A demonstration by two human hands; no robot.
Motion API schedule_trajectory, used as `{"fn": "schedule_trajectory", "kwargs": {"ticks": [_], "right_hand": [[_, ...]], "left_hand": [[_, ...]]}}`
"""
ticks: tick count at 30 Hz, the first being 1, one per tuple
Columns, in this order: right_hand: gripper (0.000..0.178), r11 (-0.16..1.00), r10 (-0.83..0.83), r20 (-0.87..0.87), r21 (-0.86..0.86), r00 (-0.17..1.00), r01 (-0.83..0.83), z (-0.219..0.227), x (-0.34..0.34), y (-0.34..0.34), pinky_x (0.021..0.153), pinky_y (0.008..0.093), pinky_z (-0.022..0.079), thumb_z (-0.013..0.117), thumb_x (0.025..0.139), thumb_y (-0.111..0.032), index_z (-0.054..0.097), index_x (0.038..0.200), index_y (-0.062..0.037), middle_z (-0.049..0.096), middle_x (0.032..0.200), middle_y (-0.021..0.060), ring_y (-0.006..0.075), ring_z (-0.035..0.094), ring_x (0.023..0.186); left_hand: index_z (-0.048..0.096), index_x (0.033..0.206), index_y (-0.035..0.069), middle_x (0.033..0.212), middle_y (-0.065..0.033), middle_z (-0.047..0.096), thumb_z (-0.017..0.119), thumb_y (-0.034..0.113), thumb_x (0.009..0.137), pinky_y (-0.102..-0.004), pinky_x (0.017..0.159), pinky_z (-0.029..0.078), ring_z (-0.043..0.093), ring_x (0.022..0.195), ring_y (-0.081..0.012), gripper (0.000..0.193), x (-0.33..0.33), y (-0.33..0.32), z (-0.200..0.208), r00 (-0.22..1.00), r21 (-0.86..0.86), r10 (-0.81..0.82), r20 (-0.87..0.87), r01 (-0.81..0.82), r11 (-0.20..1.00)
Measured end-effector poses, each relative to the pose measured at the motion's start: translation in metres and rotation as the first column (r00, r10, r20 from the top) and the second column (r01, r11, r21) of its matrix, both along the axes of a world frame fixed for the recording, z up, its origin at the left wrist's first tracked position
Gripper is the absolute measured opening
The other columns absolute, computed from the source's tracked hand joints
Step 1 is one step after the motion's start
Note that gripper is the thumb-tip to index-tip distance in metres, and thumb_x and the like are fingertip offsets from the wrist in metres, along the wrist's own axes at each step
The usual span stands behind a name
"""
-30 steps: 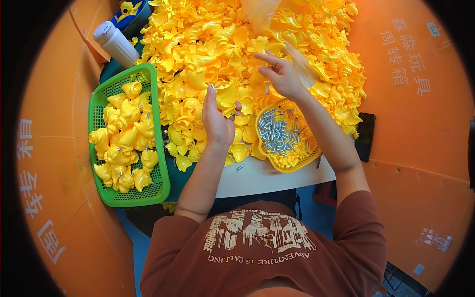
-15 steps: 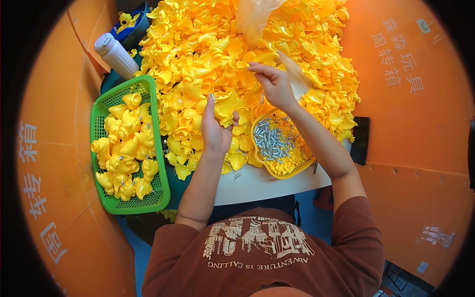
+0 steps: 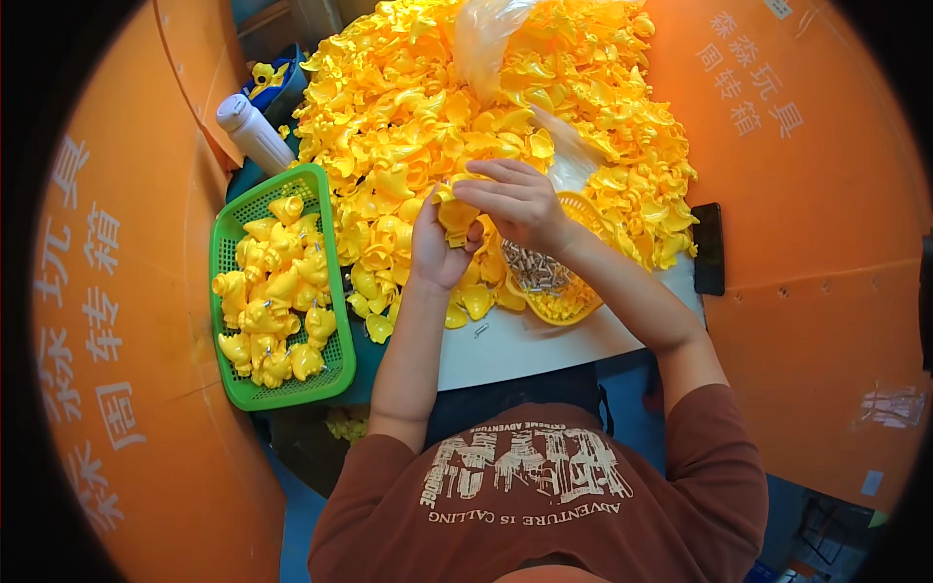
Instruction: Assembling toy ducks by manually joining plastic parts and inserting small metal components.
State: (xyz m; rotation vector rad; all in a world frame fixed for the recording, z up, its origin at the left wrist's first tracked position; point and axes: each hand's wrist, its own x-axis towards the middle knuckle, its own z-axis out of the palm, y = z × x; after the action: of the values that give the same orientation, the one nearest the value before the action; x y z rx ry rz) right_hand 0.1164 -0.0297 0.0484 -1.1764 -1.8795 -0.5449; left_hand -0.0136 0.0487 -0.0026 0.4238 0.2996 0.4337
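Note:
My left hand [image 3: 439, 251] is closed around a hollow, curved yellow plastic shell [image 3: 457, 222] above the near side of the pile. A small silvery tip shows at the shell's upper edge, by my left thumb. From the right, my right hand [image 3: 528, 202] reaches over the shell, its fingers bent and pressed on the top of it. Those fingers partly cover the shell, so whether a second piece is between my hands is hidden. Just beneath my right wrist is a yellow basket [image 3: 583, 206] with small metal pins [image 3: 536, 270] and tiny yellow pieces [image 3: 569, 303].
Loose yellow shells [image 3: 418, 107] make a large heap, with a clear plastic bag [image 3: 481, 49] on it. At left stands a green basket [image 3: 340, 335] of joined yellow figures, near a white bottle [image 3: 255, 134]. A black phone [image 3: 708, 249] lies at right. Orange panels [image 3: 816, 233] flank the table.
My right hand has come down and left from over the heap onto the shell in my left hand. The view has shifted slightly, with the green basket now farther right in it.

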Motion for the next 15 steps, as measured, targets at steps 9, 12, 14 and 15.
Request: {"fn": "schedule_trajectory", "kwargs": {"ticks": [9,12,14,15], "right_hand": [[0.037,0.975,-0.17,-0.68,-0.222,0.713,0.02,-0.007,-0.02,-0.037,0.074,0.0265,0.047,0.077,0.066,-0.007,0.062,0.099,0.002,0.06,0.088,0.0076,0.0166,0.059,0.082],[0.041,0.96,-0.255,-0.536,-0.238,0.805,0.145,0.002,-0.03,-0.04,0.075,0.028,0.047,0.08,0.063,-0.012,0.062,0.099,0.0003,0.056,0.086,0.0088,0.018,0.057,0.085],[0.046,0.959,-0.273,-0.458,-0.196,0.846,0.203,-0.005,-0.027,-0.041,0.076,0.0295,0.047,0.081,0.061,-0.017,0.062,0.1,-0.0018,0.058,0.092,0.0123,0.0224,0.058,0.087],[0.044,0.949,-0.305,-0.435,-0.209,0.847,0.235,-0.005,-0.027,-0.043,0.079,0.0314,0.047,0.08,0.062,-0.017,0.062,0.1,-0.0022,0.059,0.097,0.0128,0.0235,0.058,0.091]], "left_hand": [[0.055,0.104,0.013,0.083,0.0011,0.061,0.038,0.038,0.093,-0.0222,0.047,0.038,0.053,0.059,-0.0107,0.032,0.006,-0.023,0.005,0.998,0.132,-0.052,0.034,0.047,0.99],[0.054,0.107,0.015,0.088,0.0024,0.061,0.037,0.038,0.094,-0.0215,0.05,0.039,0.054,0.065,-0.0085,0.031,0.005,-0.028,0.005,1.0,0.157,-0.011,0.022,0.008,0.988],[0.054,0.107,0.014,0.088,0.0015,0.061,0.037,0.038,0.094,-0.0223,0.05,0.04,0.055,0.069,-0.0083,0.032,0.007,-0.029,0.001,0.999,0.154,0.028,0.033,-0.033,0.987],[0.054,0.107,0.014,0.088,0.0015,0.061,0.037,0.038,0.094,-0.0223,0.05,0.04,0.055,0.069,-0.0083,0.032,0.008,-0.029,-0.001,0.999,0.155,0.033,0.037,-0.038,0.987]]}}
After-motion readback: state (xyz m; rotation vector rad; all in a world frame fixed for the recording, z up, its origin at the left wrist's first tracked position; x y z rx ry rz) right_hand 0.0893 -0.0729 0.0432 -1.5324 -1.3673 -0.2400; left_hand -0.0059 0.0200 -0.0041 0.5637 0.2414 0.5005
